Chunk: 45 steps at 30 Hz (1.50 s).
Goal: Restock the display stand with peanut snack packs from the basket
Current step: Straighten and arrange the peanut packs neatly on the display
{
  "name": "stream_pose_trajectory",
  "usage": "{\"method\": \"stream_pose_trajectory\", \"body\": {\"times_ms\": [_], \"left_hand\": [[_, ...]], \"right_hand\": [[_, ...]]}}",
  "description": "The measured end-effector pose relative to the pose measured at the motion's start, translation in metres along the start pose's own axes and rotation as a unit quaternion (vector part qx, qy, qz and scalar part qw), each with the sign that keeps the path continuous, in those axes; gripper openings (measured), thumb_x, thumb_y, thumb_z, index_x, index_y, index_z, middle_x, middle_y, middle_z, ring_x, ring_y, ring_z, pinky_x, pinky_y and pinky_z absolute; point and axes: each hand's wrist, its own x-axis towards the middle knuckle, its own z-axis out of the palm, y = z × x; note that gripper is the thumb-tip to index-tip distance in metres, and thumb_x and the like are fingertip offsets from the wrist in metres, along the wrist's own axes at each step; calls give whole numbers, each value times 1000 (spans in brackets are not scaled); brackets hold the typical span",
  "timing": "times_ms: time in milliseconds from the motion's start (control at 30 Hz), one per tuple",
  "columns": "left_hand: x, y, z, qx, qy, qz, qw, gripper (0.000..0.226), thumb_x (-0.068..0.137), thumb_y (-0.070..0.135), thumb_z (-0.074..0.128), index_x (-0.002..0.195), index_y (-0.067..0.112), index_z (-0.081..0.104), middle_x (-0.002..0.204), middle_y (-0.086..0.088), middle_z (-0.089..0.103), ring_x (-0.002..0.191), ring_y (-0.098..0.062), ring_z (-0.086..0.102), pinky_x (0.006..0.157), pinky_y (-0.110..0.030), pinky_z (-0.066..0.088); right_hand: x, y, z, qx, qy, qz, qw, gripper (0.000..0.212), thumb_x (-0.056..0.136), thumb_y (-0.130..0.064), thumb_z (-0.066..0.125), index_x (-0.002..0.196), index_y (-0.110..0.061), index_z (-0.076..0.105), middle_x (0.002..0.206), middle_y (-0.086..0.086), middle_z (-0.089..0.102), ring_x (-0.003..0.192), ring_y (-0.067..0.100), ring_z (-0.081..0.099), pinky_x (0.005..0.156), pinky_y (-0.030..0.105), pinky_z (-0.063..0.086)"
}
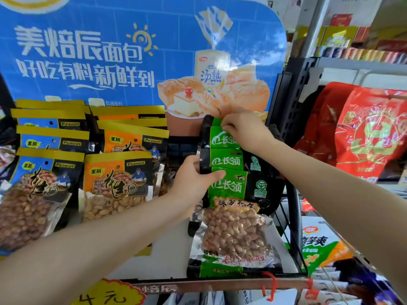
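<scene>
Green peanut packs (229,164): left hand (193,177) grips the middle one, right hand (244,128) pinches the rearmost.

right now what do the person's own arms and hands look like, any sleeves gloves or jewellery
Both forearms are bare along all of their visible length, with no sleeve edge in the frame. The left hand and the right hand wear no gloves. No watch, bracelet or band shows at either wrist, and no ring shows on the fingers that can be seen. No markings show on either arm.

Display stand shelf (167,256), blue packs (41,177), orange packs (119,179), green packs (233,216) (overlapping rows)
</scene>
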Motion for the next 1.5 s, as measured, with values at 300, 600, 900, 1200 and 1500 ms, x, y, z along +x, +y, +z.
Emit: {"method": "stream_pose_trajectory", "body": {"times_ms": [300, 600, 900, 1200, 1500], "left_hand": [[3, 4, -13, 28, -68, -103, 992, 68, 74, 38, 74, 125, 21, 32, 131, -3, 48, 112, -20, 49, 92, -34, 38], [-37, -29, -50, 235, -177, -113, 949, 47, 70, 38, 77, 105, 13, 58, 101, -2, 62, 87, -11, 57, 69, -18, 46], [-59, -22, -81, 391, -177, 78, 900, 27, 83, 27, 67, 107, 16, 61, 92, 8, 60, 86, -9, 58, 68, -12, 45], [-81, -34, -205, 559, -20, 31, 829, 90, 73, 52, 68, 142, 19, 22, 152, -5, 10, 140, -28, 15, 114, -42, 20], [-84, -53, -218, 590, -53, 111, 798, 95, 76, 51, 65, 146, 21, 10, 151, -6, 15, 137, -28, 21, 113, -39, 22]], "right_hand": [[-19, -11, -21, 59, -4, -2, 998, 24, 89, -16, 58, 112, -9, 63, 117, 14, 58, 102, 24, 52, 84, 30, 39], [-69, -31, -36, 107, -249, -32, 962, 21, 89, -21, 60, 97, -3, 68, 74, -11, 59, 64, -8, 55, 69, 12, 42], [-54, -72, -27, 12, -190, 4, 982, 28, 92, -30, 53, 103, -8, 67, 99, 5, 67, 91, 20, 60, 81, 32, 46], [37, -183, 56, 17, -193, -70, 979, 33, 98, -23, 38, 124, -8, 53, 125, 17, 59, 113, 35, 54, 92, 47, 47], [49, -192, 74, -35, -236, -6, 971, 33, 98, -22, 42, 123, -3, 53, 123, 19, 58, 112, 35, 53, 88, 39, 44]]}}
